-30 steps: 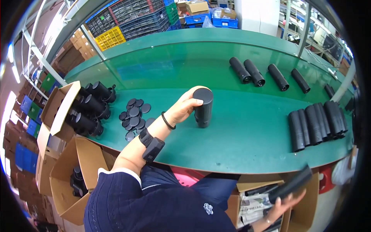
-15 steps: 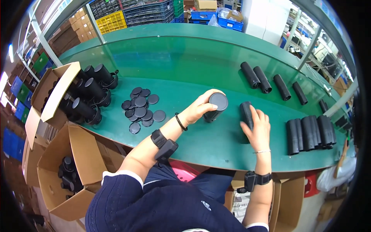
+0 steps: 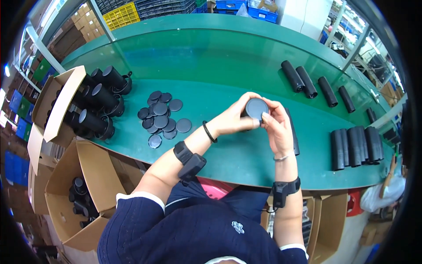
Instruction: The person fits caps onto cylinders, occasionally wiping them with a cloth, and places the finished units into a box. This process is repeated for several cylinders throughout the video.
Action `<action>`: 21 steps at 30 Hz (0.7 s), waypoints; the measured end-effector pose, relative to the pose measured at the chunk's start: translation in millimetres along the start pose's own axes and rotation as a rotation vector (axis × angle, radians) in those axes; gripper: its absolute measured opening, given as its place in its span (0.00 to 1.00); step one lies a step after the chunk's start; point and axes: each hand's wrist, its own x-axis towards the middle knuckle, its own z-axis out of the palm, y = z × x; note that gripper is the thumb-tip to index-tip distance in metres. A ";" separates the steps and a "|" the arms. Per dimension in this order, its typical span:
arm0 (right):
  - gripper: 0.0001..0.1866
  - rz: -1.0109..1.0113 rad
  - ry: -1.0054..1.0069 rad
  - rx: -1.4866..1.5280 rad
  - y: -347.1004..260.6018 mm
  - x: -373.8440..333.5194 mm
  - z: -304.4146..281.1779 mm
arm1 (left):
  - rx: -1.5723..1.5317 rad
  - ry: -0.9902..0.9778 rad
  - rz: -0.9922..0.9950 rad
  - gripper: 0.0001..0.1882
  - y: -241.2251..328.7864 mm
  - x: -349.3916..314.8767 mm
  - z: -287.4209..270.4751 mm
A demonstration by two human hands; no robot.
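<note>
Both our left hand (image 3: 233,119) and right hand (image 3: 276,127) pinch the black round plastic tube (image 3: 256,108) — it looks light, stiff and smooth, so we grip its sides.

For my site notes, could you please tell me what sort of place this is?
Probably a factory assembly line: a long green worktable carries rows of black plastic tubes and a pile of round black caps, with open cardboard cartons alongside.

On the counter (image 3: 228,57), round caps (image 3: 161,119) lie left of the hands; tubes (image 3: 357,146) lie right.
</note>
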 end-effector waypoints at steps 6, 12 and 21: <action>0.22 -0.063 -0.020 -0.033 2.9 -15.8 -4.1 | 0.390 -0.001 0.085 0.39 -3.9 -8.0 12.7; 0.37 -0.054 -0.086 -0.170 7.3 -26.3 -5.2 | 0.382 0.024 0.185 0.35 -7.4 -17.6 6.6; 0.46 -0.118 -0.143 -0.899 7.0 -23.4 -3.2 | -0.362 0.131 0.245 0.38 7.6 -14.5 -5.2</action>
